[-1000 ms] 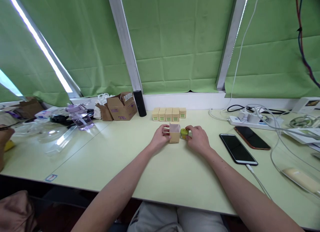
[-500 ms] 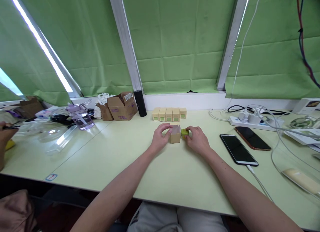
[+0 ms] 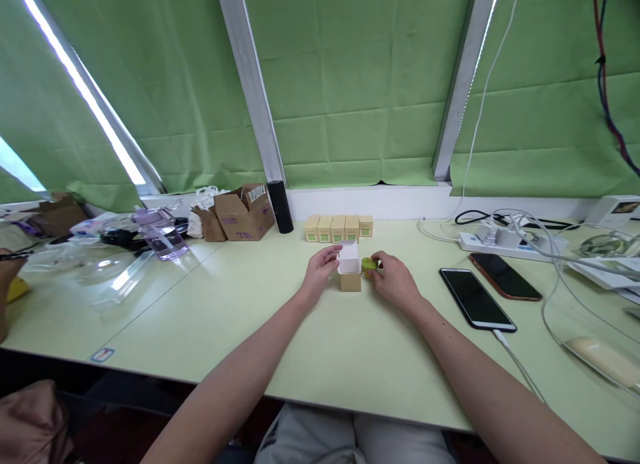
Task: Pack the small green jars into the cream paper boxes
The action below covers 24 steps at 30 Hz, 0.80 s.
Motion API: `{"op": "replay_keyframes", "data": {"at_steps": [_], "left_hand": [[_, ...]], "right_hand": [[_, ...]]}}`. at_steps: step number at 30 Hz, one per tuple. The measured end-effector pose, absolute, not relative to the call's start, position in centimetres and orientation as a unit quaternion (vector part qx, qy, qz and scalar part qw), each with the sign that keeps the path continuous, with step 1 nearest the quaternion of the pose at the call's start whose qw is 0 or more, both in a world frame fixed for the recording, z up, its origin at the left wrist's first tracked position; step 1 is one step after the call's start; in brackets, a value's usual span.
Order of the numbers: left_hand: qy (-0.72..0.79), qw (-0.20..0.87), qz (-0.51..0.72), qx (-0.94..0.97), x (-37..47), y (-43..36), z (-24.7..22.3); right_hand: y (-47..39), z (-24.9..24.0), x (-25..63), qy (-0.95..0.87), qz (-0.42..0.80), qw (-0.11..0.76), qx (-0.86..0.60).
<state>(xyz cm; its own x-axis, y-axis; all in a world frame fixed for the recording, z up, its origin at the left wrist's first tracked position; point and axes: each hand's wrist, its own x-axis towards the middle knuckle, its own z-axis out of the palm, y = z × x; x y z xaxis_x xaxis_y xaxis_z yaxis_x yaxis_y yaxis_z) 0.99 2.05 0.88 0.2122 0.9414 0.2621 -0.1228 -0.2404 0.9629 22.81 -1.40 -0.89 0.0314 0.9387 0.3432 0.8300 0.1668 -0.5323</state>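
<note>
A small kraft box [image 3: 350,281] stands on the pale table in front of me, its white-lined lid raised at the back. My left hand [image 3: 321,267] pinches the left edge of that lid. Just right of the box, my right hand [image 3: 393,276] holds a small yellow-green round item [image 3: 369,264] between thumb and fingers. Behind them stands a row of several small closed boxes [image 3: 331,229] with green labels.
A black cylinder [image 3: 281,207] and an open cardboard box [image 3: 245,213] stand at the back left, near a purple bottle [image 3: 163,234]. Two phones [image 3: 479,299], a power strip [image 3: 505,244] and cables lie right. At far left is another person's hand [image 3: 7,277].
The small box now shows its white inside, with its lid standing up at the back. My left hand has shifted slightly; my right hand still holds the yellow-green item.
</note>
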Motion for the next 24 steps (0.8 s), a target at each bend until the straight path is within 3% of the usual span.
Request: {"op": "replay_keyframes", "data": {"at_steps": [7, 17, 24], "left_hand": [[0.381, 0.544, 0.496, 0.559, 0.5, 2.8, 0.5], [0.393, 0.539, 0.481, 0.569, 0.8, 2.2, 1.0], [0.377, 0.548, 0.481, 0.571, 1.3, 1.5, 1.4]], "right_hand": [[-1.2, -1.3, 22.9, -0.691, 0.080, 0.357, -0.623], [-2.1, 1.2, 22.2, -0.597, 0.100, 0.623, -0.495], [-3.2, 1.6, 20.5, -0.660, 0.129, 0.609, -0.421]]}}
